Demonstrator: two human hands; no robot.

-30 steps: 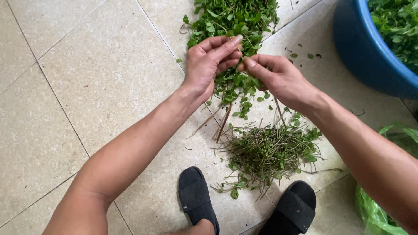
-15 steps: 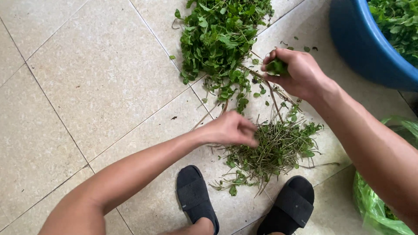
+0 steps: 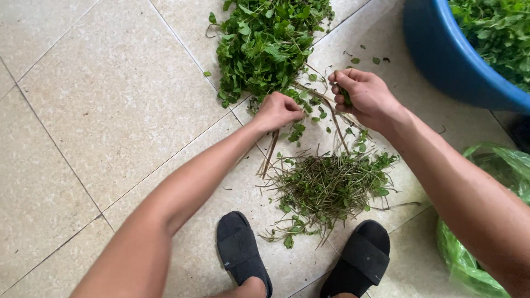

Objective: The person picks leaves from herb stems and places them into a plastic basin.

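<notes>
1. The left hand (image 3: 277,110) is closed in a fist around a few brownish stems (image 3: 269,154), which hang out below it toward 6 o'clock; it sits at the lower edge of the leafy pile (image 3: 265,44)
2. The right hand (image 3: 364,96) is at 3 o'clock from the left, fingers curled around what looks like a small pinch of green leaves; the grip is partly hidden, so what exactly it holds is hard to tell
3. The leafy pile lies on the tiled floor (image 3: 110,110) at 12 o'clock from the hands; it is thick and looks unpicked, so much work seems left
4. A heap of bare stalks (image 3: 328,187) lies at 6 o'clock from the hands, just above the black sandals (image 3: 243,254); that part looks done
5. A blue basin (image 3: 447,60) at 2 o'clock holds more greens; a green plastic bag (image 3: 475,243) lies at 4 o'clock, near the right forearm
</notes>
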